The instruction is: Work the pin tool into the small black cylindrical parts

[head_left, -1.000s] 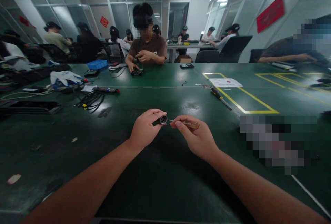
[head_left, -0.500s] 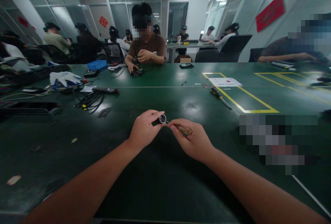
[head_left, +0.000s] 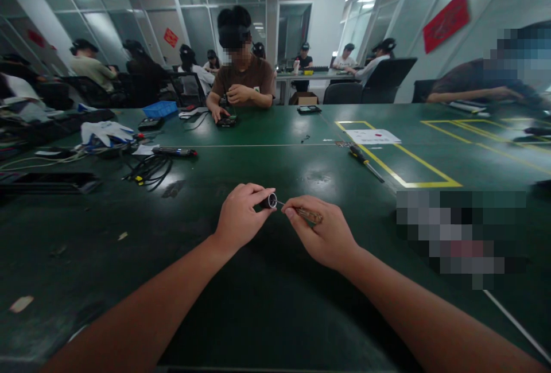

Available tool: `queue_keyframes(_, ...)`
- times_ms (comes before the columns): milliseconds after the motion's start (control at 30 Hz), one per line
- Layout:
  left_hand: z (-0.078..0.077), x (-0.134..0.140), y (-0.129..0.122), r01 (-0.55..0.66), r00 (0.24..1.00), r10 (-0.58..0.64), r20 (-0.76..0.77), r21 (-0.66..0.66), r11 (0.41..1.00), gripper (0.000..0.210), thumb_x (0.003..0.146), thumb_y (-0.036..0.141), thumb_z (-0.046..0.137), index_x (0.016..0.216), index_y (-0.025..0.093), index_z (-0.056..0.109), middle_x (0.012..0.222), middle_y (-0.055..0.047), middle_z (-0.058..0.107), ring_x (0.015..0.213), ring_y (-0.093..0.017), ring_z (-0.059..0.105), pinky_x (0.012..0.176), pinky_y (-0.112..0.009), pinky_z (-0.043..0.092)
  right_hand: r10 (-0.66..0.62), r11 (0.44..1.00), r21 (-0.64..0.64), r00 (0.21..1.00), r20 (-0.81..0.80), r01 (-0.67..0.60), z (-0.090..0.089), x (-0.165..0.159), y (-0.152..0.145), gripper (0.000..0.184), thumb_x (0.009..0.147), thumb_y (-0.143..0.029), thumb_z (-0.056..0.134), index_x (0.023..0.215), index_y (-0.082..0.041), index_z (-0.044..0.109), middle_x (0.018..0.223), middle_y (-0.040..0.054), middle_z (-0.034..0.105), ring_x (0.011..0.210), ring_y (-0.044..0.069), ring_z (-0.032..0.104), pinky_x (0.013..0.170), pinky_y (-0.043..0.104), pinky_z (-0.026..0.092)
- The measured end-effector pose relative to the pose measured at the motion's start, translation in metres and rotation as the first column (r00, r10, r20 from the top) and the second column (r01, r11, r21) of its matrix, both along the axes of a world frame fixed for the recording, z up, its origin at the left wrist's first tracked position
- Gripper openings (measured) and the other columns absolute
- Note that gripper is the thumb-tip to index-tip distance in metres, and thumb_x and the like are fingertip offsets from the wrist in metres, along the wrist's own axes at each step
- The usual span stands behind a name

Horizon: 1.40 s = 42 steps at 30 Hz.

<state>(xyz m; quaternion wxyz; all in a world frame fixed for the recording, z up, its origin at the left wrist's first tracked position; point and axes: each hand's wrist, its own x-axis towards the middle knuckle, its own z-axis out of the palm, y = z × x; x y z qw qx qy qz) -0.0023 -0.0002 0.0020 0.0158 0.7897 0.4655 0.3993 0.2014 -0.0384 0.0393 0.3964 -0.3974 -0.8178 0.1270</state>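
Note:
My left hand (head_left: 241,212) is closed round a small dark cylinder with a silver rim (head_left: 271,201), its round end turned toward the right hand. Between the fingers and thumb of my right hand (head_left: 325,229) is a screwdriver with an amber, see-through handle (head_left: 309,214). The thin shaft points left, its tip at the rim of the cylinder. Whether the tip touches the inside I cannot tell. Both hands are just above the green table (head_left: 267,315).
A yellow-black screwdriver (head_left: 365,163) lies ahead to the right, by a white sheet (head_left: 372,136). Left are a coiled black cable (head_left: 148,172), a dark pen-shaped tool (head_left: 175,152), white gloves (head_left: 105,133) and a blue bin (head_left: 160,109). A co-worker (head_left: 243,77) sits opposite.
The cylinder has turned a little, its rim now facing more to the right. The screwdriver and right hand have shifted slightly right, away from it.

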Motion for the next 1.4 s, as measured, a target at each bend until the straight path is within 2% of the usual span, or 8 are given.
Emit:
queue_keyframes(333,-0.001,-0.001,0.001,0.046,0.994,-0.041,0.102,-0.048,0.998,0.039,0.081,0.017,0.079,0.118,0.027,0.075,0.108,-0.003,0.074,0.1,-0.021,0.068,0.088,-0.036,0.055,-0.006,0.973,-0.226,0.972,-0.236,-0.049,-0.005,0.001,0.005,0.019,0.098,-0.03,0.058,0.093,-0.022,0.073,0.086,0.0024,0.077,0.078,0.018,0.072,0.073,0.031,0.054)
queue_keyframes(467,0.0,0.0,0.0,0.076,0.986,-0.065,0.152,-0.069,0.995,0.04,0.079,0.012,0.08,0.117,0.026,0.075,0.108,-0.002,0.074,0.098,-0.019,0.07,0.087,-0.033,0.056,-0.006,0.965,-0.252,0.95,-0.313,-0.077,-0.008,0.001,0.008,0.017,0.097,-0.03,0.059,0.092,-0.021,0.073,0.087,0.0029,0.077,0.08,0.018,0.072,0.074,0.03,0.054)
queue_keyframes(767,-0.001,0.002,0.001,0.113,0.981,-0.102,0.164,-0.059,0.992,0.046,0.077,0.009,0.081,0.12,0.023,0.072,0.113,-0.003,0.075,0.105,-0.02,0.07,0.095,-0.036,0.056,-0.02,0.935,-0.332,0.916,-0.4,-0.124,-0.011,0.003,0.012,0.017,0.096,-0.032,0.061,0.091,-0.02,0.073,0.087,0.0041,0.076,0.082,0.019,0.071,0.076,0.032,0.053)
queue_keyframes(900,-0.002,0.002,0.002,0.099,0.986,-0.089,0.138,-0.069,0.993,0.041,0.08,0.01,0.079,0.118,0.023,0.073,0.113,-0.004,0.075,0.105,-0.021,0.07,0.094,-0.038,0.056,0.024,0.905,-0.367,0.888,-0.459,-0.214,-0.013,0.004,0.013,0.018,0.094,-0.036,0.064,0.094,-0.02,0.073,0.081,0.0026,0.073,0.078,0.018,0.068,0.073,0.031,0.051)
queue_keyframes(1000,-0.002,0.002,0.001,0.095,0.985,-0.081,0.151,-0.09,0.991,0.035,0.078,0.012,0.081,0.111,0.023,0.075,0.109,-0.002,0.075,0.103,-0.021,0.07,0.093,-0.037,0.056,0.039,0.875,-0.382,0.83,-0.556,-0.297,-0.016,0.003,0.016,0.031,0.097,-0.044,0.058,0.1,-0.019,0.076,0.086,0.0045,0.073,0.083,0.019,0.068,0.08,0.034,0.051)
queue_keyframes(1067,-0.001,0.002,0.0,0.093,0.982,-0.077,0.172,-0.09,0.992,0.035,0.077,0.014,0.083,0.109,0.023,0.074,0.109,-0.002,0.075,0.103,-0.021,0.069,0.093,-0.038,0.055,-0.028,0.879,-0.396,0.8,-0.599,-0.266,-0.018,0.003,0.018,0.035,0.097,-0.046,0.056,0.101,-0.019,0.077,0.079,0.0032,0.069,0.077,0.018,0.064,0.075,0.033,0.05)
queue_keyframes(1200,-0.001,0.002,0.0,0.065,0.985,-0.055,0.162,-0.059,0.996,0.037,0.075,0.017,0.086,0.108,0.024,0.074,0.11,-0.002,0.075,0.105,-0.023,0.068,0.093,-0.04,0.054,-0.153,0.886,-0.434,0.782,-0.604,-0.162,-0.021,0.001,0.02,0.025,0.092,-0.037,0.061,0.098,-0.019,0.077,0.065,-0.0022,0.055,0.063,0.014,0.053,0.06,0.029,0.042)
queue_keyframes(1400,0.0,0.0,0.001,0.027,0.983,-0.024,0.18,-0.013,1.0,0.036,0.074,0.014,0.086,0.107,0.023,0.074,0.109,-0.003,0.076,0.104,-0.023,0.069,0.094,-0.04,0.054,-0.212,0.891,-0.441,0.765,-0.608,-0.103,-0.016,0.001,0.019,0.011,0.081,-0.03,0.073,0.087,-0.02,0.07,0.072,-0.0008,0.068,0.068,0.016,0.063,0.07,0.031,0.048)
